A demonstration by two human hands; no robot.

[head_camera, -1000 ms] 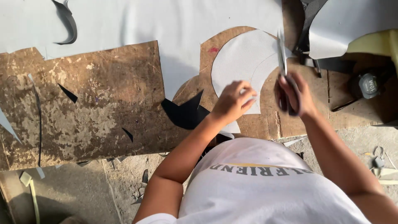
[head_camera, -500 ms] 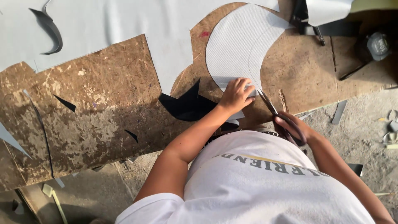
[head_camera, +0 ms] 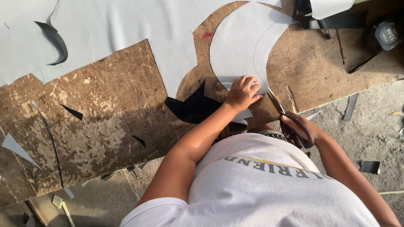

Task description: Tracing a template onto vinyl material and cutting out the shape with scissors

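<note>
Left hand (head_camera: 243, 91) lies flat, pinning the grey sheet (head_camera: 242, 46) steady while right hand (head_camera: 299, 128), fist closed, grips scissors (head_camera: 281, 110) at its edge

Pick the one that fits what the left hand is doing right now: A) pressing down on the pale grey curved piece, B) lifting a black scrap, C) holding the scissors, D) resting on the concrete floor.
A: the left hand lies flat on the near end of the grey curved piece on the wooden board, while the right hand works the scissors.
</note>
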